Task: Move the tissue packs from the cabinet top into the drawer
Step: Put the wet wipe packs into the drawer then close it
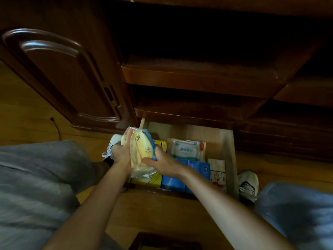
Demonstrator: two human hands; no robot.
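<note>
From the head view, the task looks well along: the open drawer (227, 159) already holds several packs, among them a white wet-wipe pack (186, 149), blue packs (180, 179) and a yellow one (155, 179) at the front. One tissue pack (139, 150), yellow with a blue edge, is over the drawer's left side, not yet laid down. The left hand (121, 152) clasps its left face with fingers stretched along it; the right hand (161, 163) grips its right side, thumb across the front. The cabinet top is out of sight, so I cannot tell what remains there. The pack's clear film is glossy, crinkled and soft; the drawer is pale, smooth wood; the cabinet (72, 78) is dark and varnished.
</note>
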